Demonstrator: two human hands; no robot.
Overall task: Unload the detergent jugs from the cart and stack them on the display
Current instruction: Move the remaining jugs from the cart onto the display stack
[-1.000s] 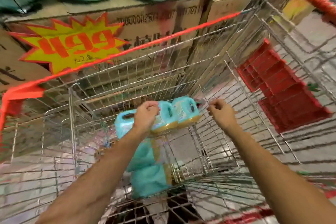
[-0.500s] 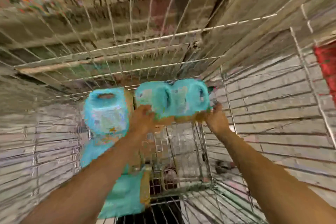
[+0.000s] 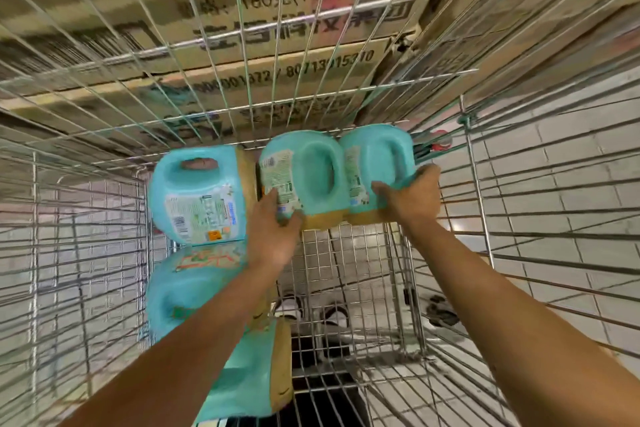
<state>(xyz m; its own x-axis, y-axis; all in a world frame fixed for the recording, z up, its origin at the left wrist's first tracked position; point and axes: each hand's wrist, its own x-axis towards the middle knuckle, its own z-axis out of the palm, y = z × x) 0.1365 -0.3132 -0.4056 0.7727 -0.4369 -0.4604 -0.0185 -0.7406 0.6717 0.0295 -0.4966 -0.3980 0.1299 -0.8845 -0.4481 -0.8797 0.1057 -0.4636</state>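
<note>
At the left of the cart [image 3: 479,204] a single jug [image 3: 199,198] lay on its side, with two more jugs [image 3: 187,302] below it nearer to me. All were yet to go to the display, which was out of view.

My left hand [image 3: 273,232] gripped the near left corner of the twin pack [image 3: 311,180], thumb on its label and fingers curled under. My right hand [image 3: 412,199] clasped the right jug's outer side, fingers wrapped round its edge. The pack lay flat against the far wall of the cart.

To do this well, I judged I should lift with both hands evenly, keep the pair level so the tan band joining them took no twist, and clear the wire rim before swinging out.

The single jug's white label showed a barcode and an orange square, with print too small to read. The pack's labels were no clearer. On the cardboard cartons [image 3: 242,21] behind the wire I could read "180" and "8071", with the Chinese characters partly blurred.
</note>
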